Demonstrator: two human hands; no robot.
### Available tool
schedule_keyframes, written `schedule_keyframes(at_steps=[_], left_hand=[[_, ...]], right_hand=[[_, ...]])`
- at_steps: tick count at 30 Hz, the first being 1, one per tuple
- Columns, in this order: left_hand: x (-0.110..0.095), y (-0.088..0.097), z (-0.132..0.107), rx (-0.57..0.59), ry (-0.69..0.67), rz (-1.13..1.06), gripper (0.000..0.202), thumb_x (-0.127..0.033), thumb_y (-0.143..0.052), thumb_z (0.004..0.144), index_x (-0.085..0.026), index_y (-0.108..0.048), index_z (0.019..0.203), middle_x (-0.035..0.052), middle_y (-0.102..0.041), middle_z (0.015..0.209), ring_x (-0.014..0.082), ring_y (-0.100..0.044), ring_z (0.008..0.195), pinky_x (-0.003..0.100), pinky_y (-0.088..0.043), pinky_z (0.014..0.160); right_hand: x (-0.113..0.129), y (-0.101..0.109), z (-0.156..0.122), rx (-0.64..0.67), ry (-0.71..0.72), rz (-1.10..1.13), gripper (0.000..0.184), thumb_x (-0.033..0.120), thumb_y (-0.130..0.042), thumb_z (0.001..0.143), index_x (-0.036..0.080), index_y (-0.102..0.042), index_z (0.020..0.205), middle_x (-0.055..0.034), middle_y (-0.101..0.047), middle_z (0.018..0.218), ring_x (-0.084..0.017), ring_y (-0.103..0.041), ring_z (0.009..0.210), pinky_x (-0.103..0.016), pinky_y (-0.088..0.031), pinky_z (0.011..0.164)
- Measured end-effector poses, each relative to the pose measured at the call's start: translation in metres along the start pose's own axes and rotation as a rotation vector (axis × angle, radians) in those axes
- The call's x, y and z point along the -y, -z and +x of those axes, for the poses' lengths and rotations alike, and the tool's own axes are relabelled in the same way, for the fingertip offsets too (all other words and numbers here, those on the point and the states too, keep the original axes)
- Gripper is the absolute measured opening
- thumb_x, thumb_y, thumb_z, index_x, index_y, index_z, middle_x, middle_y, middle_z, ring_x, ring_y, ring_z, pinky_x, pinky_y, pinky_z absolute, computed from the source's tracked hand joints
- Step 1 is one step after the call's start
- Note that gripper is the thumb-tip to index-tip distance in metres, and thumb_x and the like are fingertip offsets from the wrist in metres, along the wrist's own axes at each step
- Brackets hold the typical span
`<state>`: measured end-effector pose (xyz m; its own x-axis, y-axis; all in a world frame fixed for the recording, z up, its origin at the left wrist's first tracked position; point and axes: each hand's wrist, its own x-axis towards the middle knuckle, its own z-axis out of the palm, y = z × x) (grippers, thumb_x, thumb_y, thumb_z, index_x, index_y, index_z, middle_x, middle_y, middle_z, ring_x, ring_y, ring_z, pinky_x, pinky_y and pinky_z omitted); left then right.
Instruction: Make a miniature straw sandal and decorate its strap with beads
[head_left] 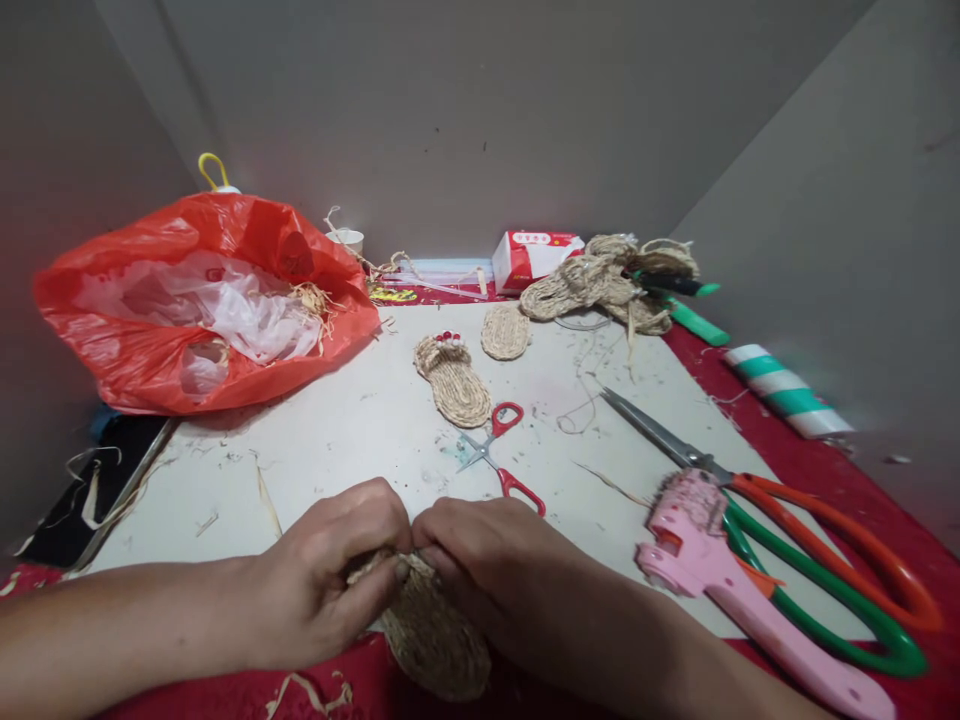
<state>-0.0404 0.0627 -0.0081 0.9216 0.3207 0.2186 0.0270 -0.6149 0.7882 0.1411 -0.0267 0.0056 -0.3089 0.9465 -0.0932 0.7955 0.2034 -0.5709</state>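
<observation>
Both my hands grip a small woven straw slipper (439,645) near the front edge of the white board (330,455). My left hand (334,565) pinches its upper end between thumb and fingers. Pressed against it from the other side, my right hand (487,565) is closed on the same end; its fingertips are mostly hidden. Just beyond my hands lie small red-handled scissors (489,455), their blades apart. Behind them rests another woven slipper (459,390) with red and white beads on its strap. Beside that is a flat oval woven sole (505,333).
A red plastic bag (150,370) with straw scraps stands at left, above a black flat object (82,500). Large scissors (697,460) and a pink tool (720,560) lie at right. Woven straw pieces (577,285), a tissue pack (517,262) and a striped roll (787,390) sit farther back.
</observation>
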Motion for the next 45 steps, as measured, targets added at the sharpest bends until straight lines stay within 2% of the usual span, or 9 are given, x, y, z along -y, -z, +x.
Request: schedule_keyframes(at_steps=[8,11,16,18,21,27,31,38,45], left_hand=[[0.001,0.001,-0.003,-0.035,0.102,-0.204,0.007,-0.012,-0.047,0.087,-0.018,-0.050,0.085,0.0039,-0.055,0.081,0.0133,-0.049,0.071,0.026,-0.041,0.064],[0.005,0.000,-0.001,-0.130,0.290,-0.405,0.002,-0.018,-0.048,0.090,-0.020,-0.047,0.089,0.0018,-0.054,0.083,0.0125,-0.048,0.071,0.024,-0.041,0.063],[0.006,-0.001,0.011,-0.332,0.534,-0.592,0.012,-0.022,-0.054,0.087,-0.020,-0.043,0.085,-0.0058,-0.045,0.070,0.0073,-0.036,0.055,0.020,-0.033,0.052],[0.004,-0.002,0.014,-0.384,0.545,-0.603,0.012,-0.021,-0.055,0.085,-0.020,-0.043,0.084,-0.0064,-0.043,0.069,0.0073,-0.035,0.055,0.020,-0.032,0.051],[0.003,-0.004,0.016,-0.513,0.516,-0.604,0.012,-0.020,-0.055,0.085,-0.020,-0.043,0.085,-0.0049,-0.044,0.074,0.0084,-0.038,0.059,0.021,-0.035,0.054],[0.004,-0.011,0.012,-0.577,0.528,-0.582,0.010,-0.018,-0.054,0.083,-0.021,-0.044,0.084,-0.0051,-0.042,0.074,0.0087,-0.039,0.060,0.020,-0.035,0.054],[0.001,-0.017,0.008,-0.532,0.560,-0.713,0.014,-0.015,-0.054,0.081,-0.022,-0.042,0.083,-0.0055,-0.046,0.076,0.0086,-0.047,0.061,0.020,-0.038,0.056],[0.003,-0.018,0.008,-0.508,0.598,-0.648,0.014,-0.014,-0.056,0.079,-0.020,-0.044,0.082,-0.0065,-0.045,0.072,0.0061,-0.039,0.057,0.016,-0.034,0.050],[0.006,-0.017,0.006,-0.423,0.603,-0.869,0.021,-0.027,-0.064,0.082,-0.020,-0.045,0.086,-0.0070,-0.048,0.068,0.0049,-0.042,0.052,0.017,-0.034,0.049]], right_hand=[[-0.014,-0.012,0.006,-0.023,-0.144,0.745,0.013,0.017,-0.043,0.090,0.020,-0.051,0.081,0.0063,-0.051,0.064,-0.008,-0.044,0.053,-0.018,-0.036,0.049],[-0.016,-0.016,0.007,-0.211,-0.211,0.962,0.014,0.027,-0.041,0.094,0.020,-0.053,0.094,0.0051,-0.054,0.063,-0.009,-0.049,0.052,-0.020,-0.041,0.049],[-0.002,-0.017,-0.006,-0.688,-0.103,0.388,0.019,0.022,-0.047,0.092,0.022,-0.054,0.074,0.0023,-0.058,0.062,-0.012,-0.055,0.054,-0.022,-0.043,0.052],[0.005,-0.015,-0.014,-0.788,0.047,0.056,0.007,0.016,-0.054,0.086,0.023,-0.057,0.086,-0.0027,-0.066,0.080,-0.015,-0.061,0.068,-0.026,-0.048,0.064],[0.013,-0.012,-0.020,-0.949,0.058,-0.307,0.030,0.015,-0.064,0.079,0.026,-0.057,0.106,-0.0095,-0.068,0.104,-0.025,-0.063,0.092,-0.039,-0.046,0.083],[0.028,-0.042,0.003,-0.668,-0.065,-0.074,0.011,0.028,-0.060,0.083,0.021,-0.056,0.091,-0.0018,-0.070,0.068,-0.016,-0.064,0.051,-0.024,-0.043,0.045],[0.028,-0.057,0.019,-0.659,-0.185,0.039,0.008,0.020,-0.059,0.080,0.017,-0.061,0.088,-0.0015,-0.068,0.064,-0.012,-0.055,0.043,-0.024,-0.042,0.047],[0.029,-0.047,0.023,-0.452,-0.602,1.114,0.019,0.030,-0.070,0.070,0.019,-0.058,0.080,0.0042,-0.063,0.062,-0.008,-0.052,0.048,-0.018,-0.039,0.046],[0.025,-0.046,0.019,-0.565,-0.640,1.171,0.019,0.025,-0.070,0.065,0.018,-0.062,0.081,0.0039,-0.063,0.062,-0.010,-0.057,0.053,-0.019,-0.041,0.049]])
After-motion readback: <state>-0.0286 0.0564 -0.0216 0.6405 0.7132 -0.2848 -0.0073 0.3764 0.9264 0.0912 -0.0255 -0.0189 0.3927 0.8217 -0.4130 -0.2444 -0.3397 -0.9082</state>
